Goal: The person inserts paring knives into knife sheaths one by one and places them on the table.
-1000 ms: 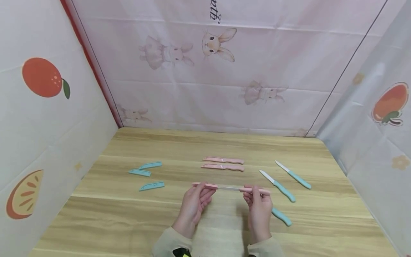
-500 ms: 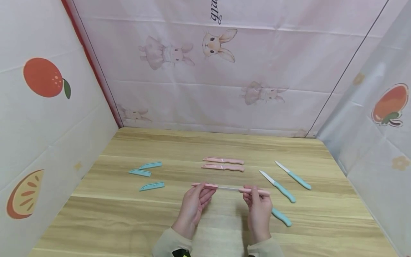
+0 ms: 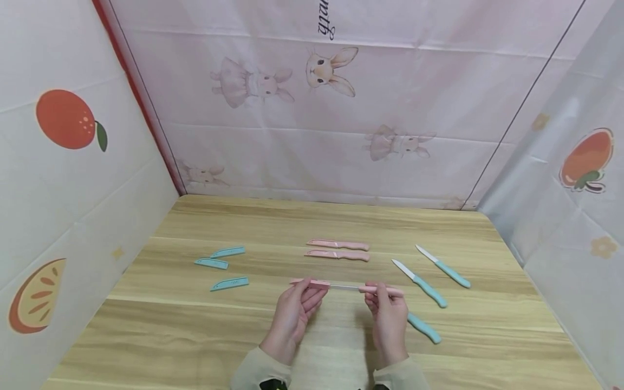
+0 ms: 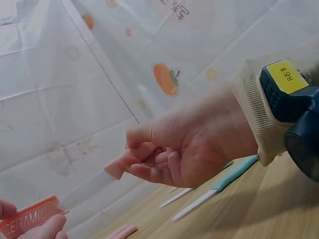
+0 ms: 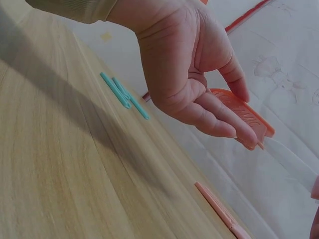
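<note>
Above the table, my left hand (image 3: 290, 317) pinches a pink knife sheath (image 4: 29, 220) marked CERAMIC between thumb and fingers. My right hand (image 3: 391, 325) grips the pink handle of a paring knife (image 4: 132, 158), its white blade pointing left. The blade's tip is at the sheath's mouth, and most of the blade still shows between the hands. Beyond them lie two pink knives with their blades covered, a farther one (image 3: 353, 246) and a nearer one (image 3: 353, 255), side by side on the table.
Three turquoise sheaths, one of them the nearest sheath (image 3: 229, 284), lie at left on the wooden table (image 3: 161, 336). At right are three turquoise-handled knives; the nearest knife (image 3: 425, 329) is partly hidden by my right hand. A printed curtain (image 3: 292, 162) stands behind.
My right hand has moved slightly left with the knife, and the bare stretch of blade between handle and sheath looks a little shorter. My left hand stays almost still.
</note>
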Demonstrator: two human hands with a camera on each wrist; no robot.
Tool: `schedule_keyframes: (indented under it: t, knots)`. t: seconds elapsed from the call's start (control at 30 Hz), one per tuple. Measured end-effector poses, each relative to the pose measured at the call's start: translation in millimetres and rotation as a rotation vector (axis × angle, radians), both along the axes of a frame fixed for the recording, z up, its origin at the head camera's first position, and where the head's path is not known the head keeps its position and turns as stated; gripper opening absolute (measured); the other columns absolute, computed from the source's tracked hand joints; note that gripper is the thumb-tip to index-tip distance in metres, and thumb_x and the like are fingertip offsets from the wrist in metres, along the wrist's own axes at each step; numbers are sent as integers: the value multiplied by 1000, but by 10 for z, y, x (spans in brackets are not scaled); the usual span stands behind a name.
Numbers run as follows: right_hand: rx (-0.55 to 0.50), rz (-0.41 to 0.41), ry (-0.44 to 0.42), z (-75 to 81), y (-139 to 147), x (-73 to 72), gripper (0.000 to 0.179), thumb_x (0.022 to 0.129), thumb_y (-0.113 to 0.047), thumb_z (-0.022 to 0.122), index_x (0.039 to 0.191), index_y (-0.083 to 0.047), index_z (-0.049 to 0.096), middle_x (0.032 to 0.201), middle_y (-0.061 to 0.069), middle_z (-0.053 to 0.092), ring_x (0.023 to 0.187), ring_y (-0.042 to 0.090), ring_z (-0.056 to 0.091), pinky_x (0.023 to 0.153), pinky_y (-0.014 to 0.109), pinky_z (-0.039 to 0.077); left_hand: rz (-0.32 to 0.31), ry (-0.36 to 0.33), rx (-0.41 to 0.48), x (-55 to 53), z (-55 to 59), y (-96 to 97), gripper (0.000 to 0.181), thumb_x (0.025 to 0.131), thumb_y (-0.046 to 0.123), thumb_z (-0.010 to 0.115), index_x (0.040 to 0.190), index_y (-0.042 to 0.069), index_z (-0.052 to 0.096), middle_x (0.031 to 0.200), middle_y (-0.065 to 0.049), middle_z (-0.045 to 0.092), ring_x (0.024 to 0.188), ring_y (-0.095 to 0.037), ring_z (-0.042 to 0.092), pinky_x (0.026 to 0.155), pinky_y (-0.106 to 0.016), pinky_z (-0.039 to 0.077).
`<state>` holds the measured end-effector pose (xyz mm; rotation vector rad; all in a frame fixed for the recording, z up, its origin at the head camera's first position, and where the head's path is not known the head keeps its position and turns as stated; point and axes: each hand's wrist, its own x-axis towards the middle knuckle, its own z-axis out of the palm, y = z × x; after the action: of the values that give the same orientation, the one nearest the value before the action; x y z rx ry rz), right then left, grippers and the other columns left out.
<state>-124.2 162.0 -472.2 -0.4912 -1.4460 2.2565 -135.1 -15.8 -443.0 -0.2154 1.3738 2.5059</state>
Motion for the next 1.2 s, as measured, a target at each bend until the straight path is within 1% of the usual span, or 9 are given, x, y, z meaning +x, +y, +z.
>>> schedule_keyframes:
  t: [0.1,0.17,0.33,0.53,0.63,0.83,1.0,1.2]
  knots:
    - [-43,2,-43,162,-47,45,15,96,-12,52,89,1,49,81,5,68,62,6,62,61,18,54,6,-6,17,5,8,4,26,100,21,42,106,-2,53,103,-16,67,99,-20,64,87,-32,50]
    - [-66,3,-66,193,-59,50,13,97,-10,51,89,1,49,80,4,68,62,6,61,61,18,53,13,-13,28,9,15,7,26,100,20,42,105,-2,54,102,-15,68,98,-20,64,86,-31,51]
    - [-66,6,-90,181,-69,42,15,97,-12,50,92,2,49,80,4,67,63,6,61,62,18,53,25,-20,36,9,17,10,26,100,20,42,102,-1,57,101,-16,68,97,-21,64,84,-31,51]
    - [-65,6,-91,185,-79,19,19,98,-14,50,90,3,52,82,5,67,63,6,61,65,20,54,27,-32,20,-8,24,16,27,100,21,42,103,-2,56,101,-16,68,98,-21,64,87,-34,50]
    - [-68,1,-94,192,-82,5,18,97,-13,50,90,3,52,82,5,66,63,6,61,65,21,54,32,-35,13,-19,37,23,29,99,23,43,106,-3,55,101,-16,68,98,-21,64,88,-35,50]
    - [-88,-6,-84,202,-95,-2,14,97,-11,50,90,2,49,80,6,66,61,6,60,61,19,53,30,-50,-5,-31,44,25,35,99,25,44,114,-6,51,106,-17,66,99,-21,63,89,-36,49]
    - [-94,-3,-76,187,-97,-7,13,97,-10,50,90,1,48,79,6,67,60,6,60,61,19,53,28,-56,-5,-36,45,23,35,99,26,44,115,-5,51,107,-18,66,100,-21,63,88,-36,49]
    - [-98,0,-86,175,-97,-14,14,97,-11,50,90,1,47,79,7,68,61,6,61,62,19,54,25,-68,4,-28,52,21,37,99,26,44,117,-5,50,108,-18,65,101,-21,63,91,-37,47]
